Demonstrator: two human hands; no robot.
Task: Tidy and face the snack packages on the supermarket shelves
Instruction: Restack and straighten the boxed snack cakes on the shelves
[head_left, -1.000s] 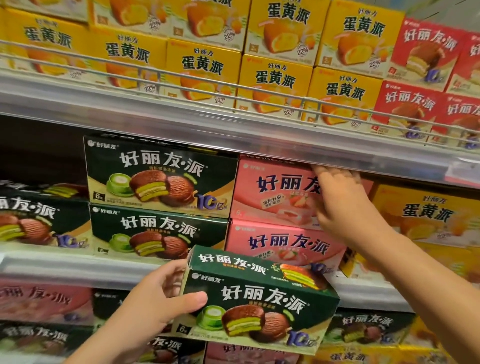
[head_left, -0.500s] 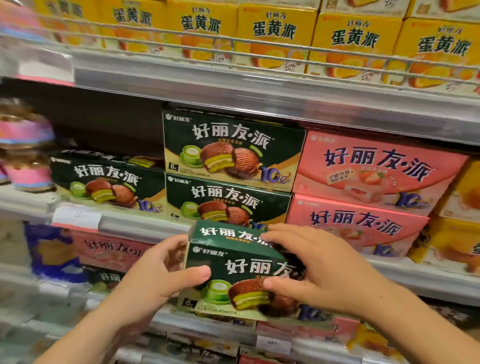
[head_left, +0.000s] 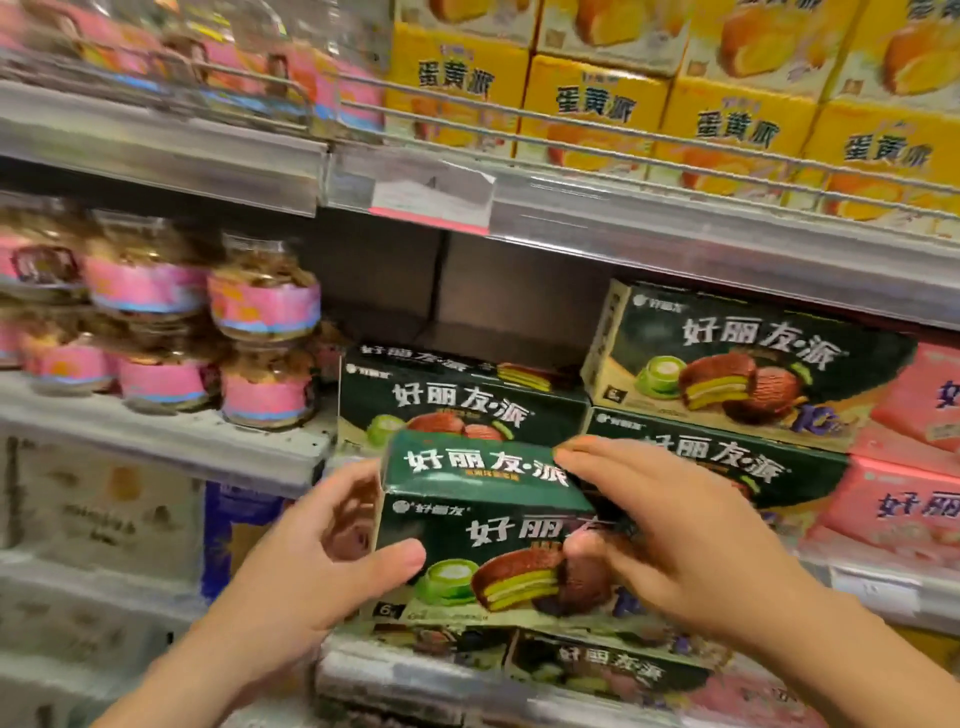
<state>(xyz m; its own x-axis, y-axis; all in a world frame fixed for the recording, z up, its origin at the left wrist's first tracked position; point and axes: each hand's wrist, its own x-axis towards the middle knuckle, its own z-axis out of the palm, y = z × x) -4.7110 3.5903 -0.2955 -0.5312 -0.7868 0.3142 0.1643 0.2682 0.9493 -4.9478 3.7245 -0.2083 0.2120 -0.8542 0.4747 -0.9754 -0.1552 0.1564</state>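
left hand (head_left: 311, 577), right hand (head_left: 691, 545) clasp green box (head_left: 483, 525) | gap above lone shelved box (head_left: 447, 395), seemingly free

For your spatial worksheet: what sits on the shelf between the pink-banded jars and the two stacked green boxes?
In the head view, a single green box sits between the jars and the stack.

I see a dark green cardboard pie box (head_left: 483, 525), held front-facing and slightly tilted, just before the stacked matching green boxes (head_left: 727, 410) on the middle shelf
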